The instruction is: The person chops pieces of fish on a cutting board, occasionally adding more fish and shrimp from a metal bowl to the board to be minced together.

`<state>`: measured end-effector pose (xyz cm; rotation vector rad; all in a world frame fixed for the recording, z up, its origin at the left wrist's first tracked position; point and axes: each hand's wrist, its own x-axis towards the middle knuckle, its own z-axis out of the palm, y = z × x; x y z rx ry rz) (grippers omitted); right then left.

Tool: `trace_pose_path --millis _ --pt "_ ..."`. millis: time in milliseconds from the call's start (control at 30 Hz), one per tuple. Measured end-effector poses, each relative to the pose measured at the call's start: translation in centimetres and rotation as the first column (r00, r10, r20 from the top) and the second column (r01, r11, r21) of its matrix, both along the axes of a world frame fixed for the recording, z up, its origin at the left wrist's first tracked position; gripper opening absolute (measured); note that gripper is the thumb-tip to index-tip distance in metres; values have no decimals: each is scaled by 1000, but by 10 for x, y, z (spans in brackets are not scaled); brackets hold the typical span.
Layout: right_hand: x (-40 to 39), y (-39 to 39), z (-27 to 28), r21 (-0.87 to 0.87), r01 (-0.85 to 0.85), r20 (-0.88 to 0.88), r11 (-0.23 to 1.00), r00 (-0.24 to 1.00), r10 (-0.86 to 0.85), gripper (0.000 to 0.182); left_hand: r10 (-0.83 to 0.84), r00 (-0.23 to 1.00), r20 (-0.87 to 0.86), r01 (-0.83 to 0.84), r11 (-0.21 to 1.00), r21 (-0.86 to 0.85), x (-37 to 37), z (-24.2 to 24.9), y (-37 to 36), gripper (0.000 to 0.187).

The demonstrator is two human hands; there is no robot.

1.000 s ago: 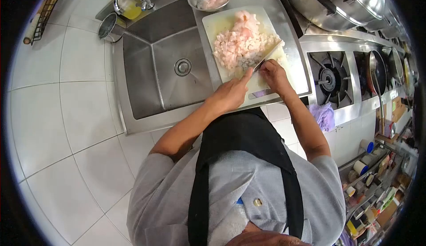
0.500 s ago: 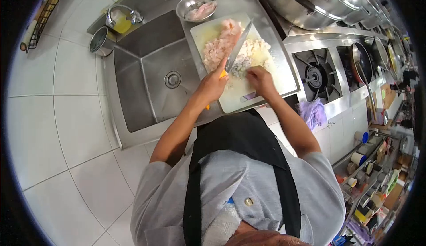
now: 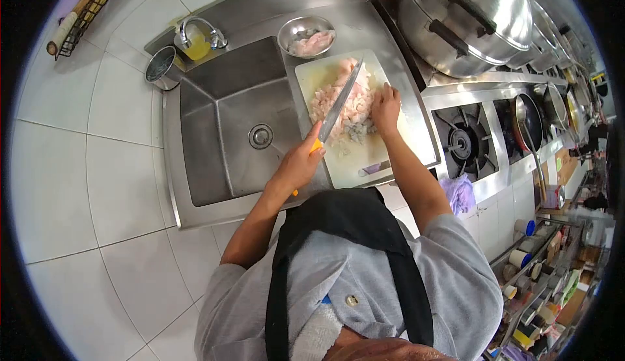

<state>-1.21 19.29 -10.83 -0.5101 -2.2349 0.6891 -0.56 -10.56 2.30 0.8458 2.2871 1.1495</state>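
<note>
My left hand [image 3: 298, 167] is closed around the orange handle of a long kitchen knife [image 3: 342, 102]. Its blade slants up and right over a pile of diced pale raw meat [image 3: 325, 105] on a white cutting board [image 3: 351, 164]. At the pile's right edge, my right hand [image 3: 387, 108] presses its partly bent fingers against the pieces. Whether it grips any is hidden. Small greyish bits [image 3: 358, 130] lie by its wrist side. A larger uncut strip of the meat [image 3: 346, 70] sits at the board's far end, partly behind the blade.
Left of the board is a steel sink [image 3: 228, 143]. A metal bowl [image 3: 284, 36] with more raw meat stands beyond the board. To the right are a gas burner [image 3: 463, 143], large steamer pots [image 3: 465, 29] and a purple cloth [image 3: 458, 194]. An orange object [image 3: 295, 193] shows near the counter's front edge.
My right hand has moved away from me, up the board's right side. Pieces spread on the right now lie closer to the pile. The knife stays in my left hand; the view has shifted slightly.
</note>
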Motion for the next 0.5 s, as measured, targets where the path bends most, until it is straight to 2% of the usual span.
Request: trace_pose_path --millis 33,67,167,233,300,367,433,500 --pt "3 -11 4 10 -24 -43 1000 999 25 42 12 1000 -2 -12 1000 20 0 -3 -3 68" --pt "6 -21 8 -99 -70 51 993 996 75 38 31 1000 -1 -31 999 41 0 -5 -5 68" --pt "12 -29 26 -300 -40 75 953 995 66 35 6 1000 13 -7 1000 24 -1 1 -11 66" --pt "16 -18 68 -83 -48 -54 995 998 43 33 -64 997 48 66 997 -41 -5 7 -13 66" --pt "7 -21 125 -119 -186 -233 975 960 155 32 -148 983 111 159 982 -104 -3 5 -9 65" --pt "-7 -27 155 -119 -252 -180 960 957 229 31 -247 951 186 278 946 -165 -3 -1 0 65" --pt "-33 -24 164 -165 -312 -98 936 949 299 30 -295 946 136 314 937 -154 3 -24 9 65" --pt "-65 -26 150 -98 -399 -57 912 917 395 26 -302 947 112 315 940 -131 7 -46 18 64"
